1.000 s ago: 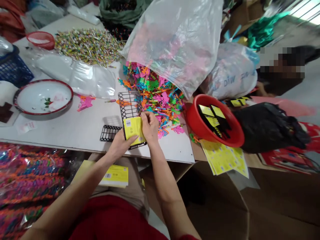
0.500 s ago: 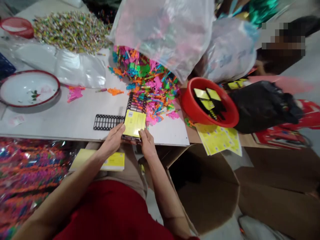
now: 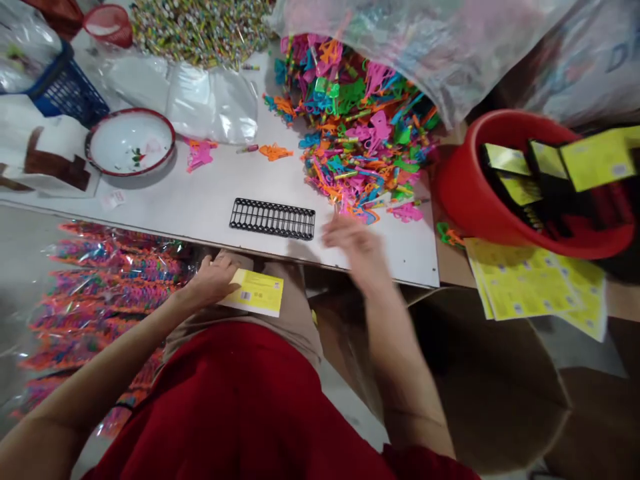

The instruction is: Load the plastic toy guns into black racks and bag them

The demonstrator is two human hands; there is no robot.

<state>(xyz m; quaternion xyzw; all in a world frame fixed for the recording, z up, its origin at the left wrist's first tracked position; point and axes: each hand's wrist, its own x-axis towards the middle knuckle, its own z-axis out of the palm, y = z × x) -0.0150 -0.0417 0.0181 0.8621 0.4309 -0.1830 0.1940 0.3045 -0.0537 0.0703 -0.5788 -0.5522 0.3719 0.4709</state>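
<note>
My left hand point(image 3: 214, 279) is at the left end of the yellow printed cards point(image 3: 260, 293) on my lap, its fingers and thumb closed on their edge. Smeared by motion, my right hand point(image 3: 356, 248) hangs over the table's front edge; whether it holds anything is unclear. Left of it, a black plastic grid rack point(image 3: 273, 219) with rows of openings lies flat on the white table point(image 3: 210, 193). Beyond it spreads a pile of colourful plastic toys point(image 3: 370, 133). A red basin point(image 3: 480, 200) on the right contains black racks with yellow cards.
A white enamel bowl point(image 3: 130, 143) and clear plastic bags point(image 3: 213, 107) occupy the left of the table. Behind lies a heap of small wrapped pieces point(image 3: 200, 30). Yellow sheets point(image 3: 525, 280) stick out under the basin. Bagged toys point(image 3: 110, 287) are at lower left, an open carton point(image 3: 480, 373) at lower right.
Both hands have let go of the black rack with the yellow card. A yellow-carded piece now shows in the basin's right side. My left hand moved down to my lap; the view shifted right.
</note>
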